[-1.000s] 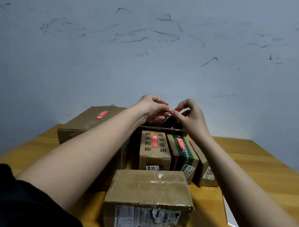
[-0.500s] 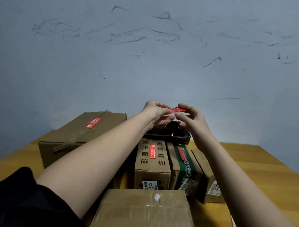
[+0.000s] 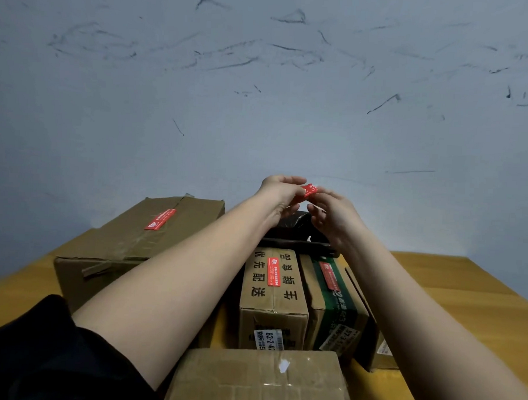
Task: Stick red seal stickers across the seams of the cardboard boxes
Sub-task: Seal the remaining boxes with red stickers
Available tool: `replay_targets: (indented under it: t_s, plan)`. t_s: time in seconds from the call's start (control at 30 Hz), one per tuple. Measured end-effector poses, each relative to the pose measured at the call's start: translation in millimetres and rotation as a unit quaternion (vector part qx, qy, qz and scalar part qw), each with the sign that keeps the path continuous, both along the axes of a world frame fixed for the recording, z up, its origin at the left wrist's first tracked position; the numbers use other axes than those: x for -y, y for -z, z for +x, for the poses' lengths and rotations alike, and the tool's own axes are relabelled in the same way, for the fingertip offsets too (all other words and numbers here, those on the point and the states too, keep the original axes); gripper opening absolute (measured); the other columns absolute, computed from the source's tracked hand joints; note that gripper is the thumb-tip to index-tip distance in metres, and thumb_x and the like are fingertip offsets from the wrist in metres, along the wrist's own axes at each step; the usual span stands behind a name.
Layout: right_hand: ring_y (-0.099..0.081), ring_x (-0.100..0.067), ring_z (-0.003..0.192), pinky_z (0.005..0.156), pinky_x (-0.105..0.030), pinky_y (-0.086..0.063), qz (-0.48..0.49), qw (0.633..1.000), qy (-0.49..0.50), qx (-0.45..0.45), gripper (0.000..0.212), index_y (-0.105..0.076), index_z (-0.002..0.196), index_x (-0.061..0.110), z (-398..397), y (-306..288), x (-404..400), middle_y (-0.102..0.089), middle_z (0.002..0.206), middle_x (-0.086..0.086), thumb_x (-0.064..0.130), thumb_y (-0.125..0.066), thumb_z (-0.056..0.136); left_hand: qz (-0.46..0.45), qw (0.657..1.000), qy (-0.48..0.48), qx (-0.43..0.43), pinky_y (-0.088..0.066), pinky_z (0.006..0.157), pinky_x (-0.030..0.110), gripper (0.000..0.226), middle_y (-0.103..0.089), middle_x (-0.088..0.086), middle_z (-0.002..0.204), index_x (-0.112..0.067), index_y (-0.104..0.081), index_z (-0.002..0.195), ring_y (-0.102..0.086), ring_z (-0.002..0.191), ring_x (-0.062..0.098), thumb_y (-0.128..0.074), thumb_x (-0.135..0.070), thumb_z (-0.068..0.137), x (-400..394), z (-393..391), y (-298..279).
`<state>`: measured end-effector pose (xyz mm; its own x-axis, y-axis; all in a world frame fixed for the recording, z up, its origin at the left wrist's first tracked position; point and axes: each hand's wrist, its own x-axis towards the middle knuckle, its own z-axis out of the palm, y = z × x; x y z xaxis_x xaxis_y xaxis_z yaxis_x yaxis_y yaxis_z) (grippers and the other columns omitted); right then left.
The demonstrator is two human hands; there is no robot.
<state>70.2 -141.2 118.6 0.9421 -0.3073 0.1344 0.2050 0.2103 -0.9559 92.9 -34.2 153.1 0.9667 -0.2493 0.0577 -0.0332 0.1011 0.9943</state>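
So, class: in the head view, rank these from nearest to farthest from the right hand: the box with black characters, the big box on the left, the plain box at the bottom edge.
From the right hand:
1. Box with black characters, just below.
2. Big box, far left.
3. Plain box, bottom edge.

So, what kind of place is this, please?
Probably a small parcel-packing corner, not a large warehouse. Used cardboard boxes with shipping labels crowd a wooden table against a scuffed wall, and the hands hold a red seal sticker.
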Motion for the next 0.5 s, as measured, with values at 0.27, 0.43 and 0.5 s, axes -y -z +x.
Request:
replay_targets:
  t_s: [0.27,0.43,0.5]
  plan:
    - [-0.062,-0.015,0.072,0.059,-0.023,-0.041,-0.151,0.987,0.056,0.012,0.018,-0.058,0.106,0.008,13,-4,0,-0.066,0.09,-0.005,0.014,-0.045,0.095,0.054,0.997,-0.05,0.034,-0.044,0.048,0.016,0.026,-0.06,0.006,0.089,-0.019,-0.059,0.087,-0.054,0.065,0.01,-0.052,0.005,0.087,4,11,3]
    - [-0.063,-0.012,0.07,0.056,-0.016,-0.047,-0.219,0.971,0.098,0.025,0.004,-0.061,0.094,0.012,34,-2,-2,-0.066,0.087,-0.004,0.011,-0.058,0.091,0.04,0.999,-0.035,0.005,-0.045,0.059,0.021,0.019,-0.057,0.0,0.078,-0.019,-0.055,0.084,-0.057,0.074,0.013,-0.049,-0.002,0.09,10,20,5]
    - [-0.067,-0.017,0.079,0.077,-0.031,-0.055,-0.253,0.959,0.124,0.018,0.012,-0.063,0.08,0.022,45,2,1,-0.07,0.084,-0.001,0.01,-0.062,0.084,0.026,0.999,-0.037,-0.004,-0.047,0.063,0.023,0.019,-0.055,0.002,0.077,-0.017,-0.053,0.079,-0.057,0.081,0.018,-0.048,-0.004,0.091,9,24,6]
